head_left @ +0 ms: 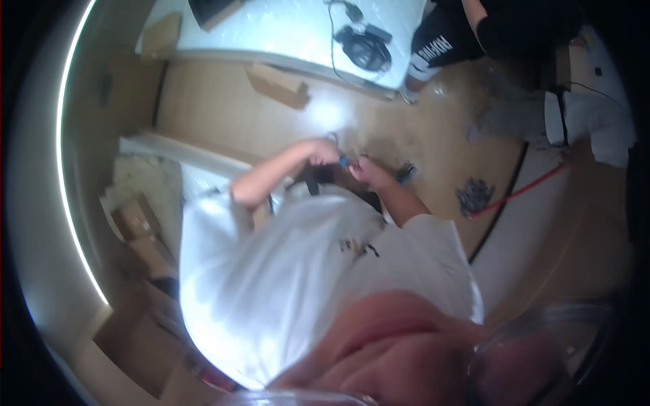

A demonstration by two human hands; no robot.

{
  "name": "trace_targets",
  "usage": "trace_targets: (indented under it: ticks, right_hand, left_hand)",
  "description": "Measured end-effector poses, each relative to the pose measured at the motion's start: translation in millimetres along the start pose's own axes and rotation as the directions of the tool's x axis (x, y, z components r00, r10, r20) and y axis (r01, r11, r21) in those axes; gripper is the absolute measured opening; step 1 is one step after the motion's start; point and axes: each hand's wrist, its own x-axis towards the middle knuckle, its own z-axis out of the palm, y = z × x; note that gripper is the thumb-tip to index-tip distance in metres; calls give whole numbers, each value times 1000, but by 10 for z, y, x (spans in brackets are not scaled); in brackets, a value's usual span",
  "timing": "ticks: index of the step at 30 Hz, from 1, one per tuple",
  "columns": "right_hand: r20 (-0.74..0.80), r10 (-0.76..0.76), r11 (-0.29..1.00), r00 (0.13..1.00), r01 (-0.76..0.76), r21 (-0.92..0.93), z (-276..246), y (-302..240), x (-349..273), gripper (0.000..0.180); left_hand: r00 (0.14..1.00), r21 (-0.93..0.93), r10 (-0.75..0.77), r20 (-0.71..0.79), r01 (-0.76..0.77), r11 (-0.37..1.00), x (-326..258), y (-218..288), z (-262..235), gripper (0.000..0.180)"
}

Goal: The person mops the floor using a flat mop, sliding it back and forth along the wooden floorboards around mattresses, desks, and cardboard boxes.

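The left hand and the right hand meet in front of the white shirt, both curled nearly closed; between them sits a small blue object, touching or just beside both, though which hand grips it I cannot tell, since the picture is blurred. Far off, a plain brown cardboard box, long and flat, lies on the wooden floor just beside the white table; another brown carton rests at the table's far-left corner; more brown boxes pile at the near left. A black cable bundle lies on the table; to the right, a red stick touches a grey heap.
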Motion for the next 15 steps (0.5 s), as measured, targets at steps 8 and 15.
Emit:
trace_targets:
  ticks: [8, 15]
  right_hand:
    - [334, 529, 243, 780, -517, 821, 884, -1242, 1122, 9]
    - [369, 529, -55, 764, -403, 914, 605, -1893, 534, 19]
  left_hand:
    - [900, -18, -120, -419, 124, 992, -1327, -310, -532, 33]
    - [722, 184, -53, -689, 246, 952, -1860, 363, -228, 25]
